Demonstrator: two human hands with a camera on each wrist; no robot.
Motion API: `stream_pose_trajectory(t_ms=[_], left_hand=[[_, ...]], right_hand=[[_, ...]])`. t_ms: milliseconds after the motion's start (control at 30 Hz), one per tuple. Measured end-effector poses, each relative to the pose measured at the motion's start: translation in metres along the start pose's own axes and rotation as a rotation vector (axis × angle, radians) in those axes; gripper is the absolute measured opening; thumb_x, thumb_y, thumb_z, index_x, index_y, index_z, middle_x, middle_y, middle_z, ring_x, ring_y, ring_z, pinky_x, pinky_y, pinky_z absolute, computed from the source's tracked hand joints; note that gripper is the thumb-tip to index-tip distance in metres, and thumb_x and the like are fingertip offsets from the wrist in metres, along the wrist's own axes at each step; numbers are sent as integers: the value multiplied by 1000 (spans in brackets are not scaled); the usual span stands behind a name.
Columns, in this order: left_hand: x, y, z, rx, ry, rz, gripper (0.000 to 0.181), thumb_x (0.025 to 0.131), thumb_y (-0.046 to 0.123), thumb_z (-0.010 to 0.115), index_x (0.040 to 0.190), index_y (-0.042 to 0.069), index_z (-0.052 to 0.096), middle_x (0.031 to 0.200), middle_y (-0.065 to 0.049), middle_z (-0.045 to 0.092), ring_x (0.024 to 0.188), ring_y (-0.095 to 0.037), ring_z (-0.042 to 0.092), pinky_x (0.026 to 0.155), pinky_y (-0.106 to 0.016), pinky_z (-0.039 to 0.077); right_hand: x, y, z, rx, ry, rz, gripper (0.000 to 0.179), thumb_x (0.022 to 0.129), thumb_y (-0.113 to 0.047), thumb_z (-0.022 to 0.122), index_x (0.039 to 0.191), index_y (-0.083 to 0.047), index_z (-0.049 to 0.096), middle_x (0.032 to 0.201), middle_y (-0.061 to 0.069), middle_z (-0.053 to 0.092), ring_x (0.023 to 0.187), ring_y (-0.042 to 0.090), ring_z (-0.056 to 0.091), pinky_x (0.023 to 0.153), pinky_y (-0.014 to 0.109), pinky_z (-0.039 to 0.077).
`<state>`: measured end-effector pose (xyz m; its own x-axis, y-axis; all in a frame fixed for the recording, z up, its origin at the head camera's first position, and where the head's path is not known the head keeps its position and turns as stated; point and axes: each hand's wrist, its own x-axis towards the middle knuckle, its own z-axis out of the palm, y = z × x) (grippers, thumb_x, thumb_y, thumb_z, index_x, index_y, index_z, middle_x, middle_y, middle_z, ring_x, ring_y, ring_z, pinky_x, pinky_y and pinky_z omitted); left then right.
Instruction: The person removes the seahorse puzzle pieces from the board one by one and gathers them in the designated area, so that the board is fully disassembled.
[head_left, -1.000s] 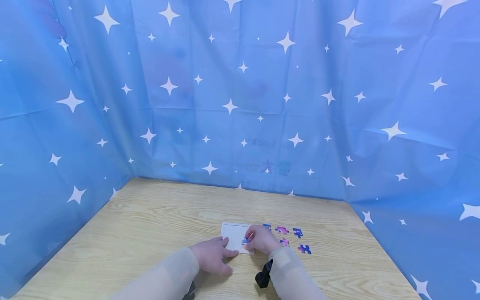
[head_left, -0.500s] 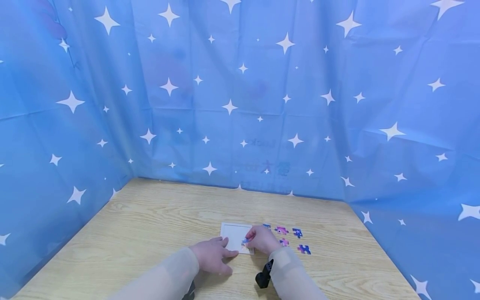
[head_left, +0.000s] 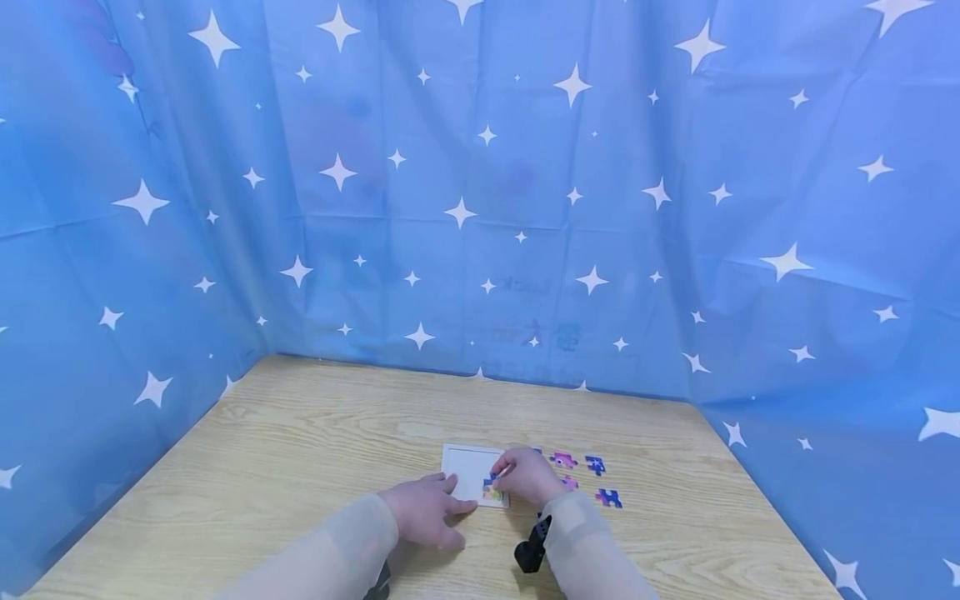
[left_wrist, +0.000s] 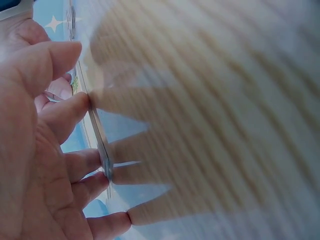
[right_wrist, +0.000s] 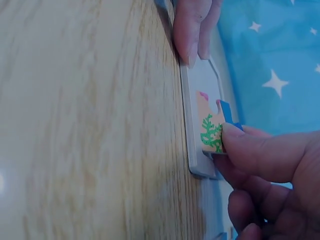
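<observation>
A white puzzle tray [head_left: 467, 463] lies flat on the table. My left hand [head_left: 424, 510] rests at its near left side, fingers spread, fingertips touching the tray's edge in the left wrist view. Over the tray's near right corner, my right hand [head_left: 528, 477] pinches a jigsaw piece [right_wrist: 211, 126] between thumb and fingers. That piece shows green seaweed on peach, with blue at one side. In the right wrist view its end by the thumb sits slightly raised from the tray; whether the other end touches is hard to tell.
Right of the tray lie several loose jigsaw pieces, among them a pink one [head_left: 563, 460] and a purple-blue one [head_left: 609, 498]. One is partly hidden behind my right hand. A blue star-patterned curtain [head_left: 480, 208] surrounds the wooden table [head_left: 337, 417].
The pinched piece has turned in my right fingers, so more of its printed face shows in the head view. My right hand has shifted slightly; the left stays put.
</observation>
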<state>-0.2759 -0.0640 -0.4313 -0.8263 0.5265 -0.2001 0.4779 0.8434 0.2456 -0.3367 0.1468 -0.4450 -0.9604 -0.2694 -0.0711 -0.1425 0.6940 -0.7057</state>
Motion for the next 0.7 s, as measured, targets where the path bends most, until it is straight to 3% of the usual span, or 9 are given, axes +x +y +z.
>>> stream_pose_trajectory(t_ms=[300,433,600,700], left_hand=[[1,0,1,-13,-12,-9,57,81,58,60,135,41,54,151,-9,38,139,-30,33,109,-45,33],[1,-1,1,-16,-8,-10,58,81,58,60,136,42,54,151,-10,38,139,-30,32,109,-46,32],[0,-1,1,-25,-10,-16,58,80,58,60,136,42,53,152,-9,36,140,-31,30,110,-48,32],[0,-1,1,-29,-11,-20,58,81,57,60,136,42,53,152,-9,36,141,-30,30,110,-48,31]], right_hand=[[-1,1,-6,-8,-45,-34,4,87,-13,71,89,-12,68,87,0,60,77,19,52,66,33,41],[0,4,-14,88,-56,8,7,86,-15,71,91,-13,67,88,3,60,78,21,53,66,33,42],[-6,15,-33,167,-72,1,12,88,-15,70,96,-8,65,91,5,60,82,22,54,70,35,44],[-14,29,-48,181,-80,15,13,88,-13,69,98,-6,63,92,9,60,75,21,52,63,34,43]])
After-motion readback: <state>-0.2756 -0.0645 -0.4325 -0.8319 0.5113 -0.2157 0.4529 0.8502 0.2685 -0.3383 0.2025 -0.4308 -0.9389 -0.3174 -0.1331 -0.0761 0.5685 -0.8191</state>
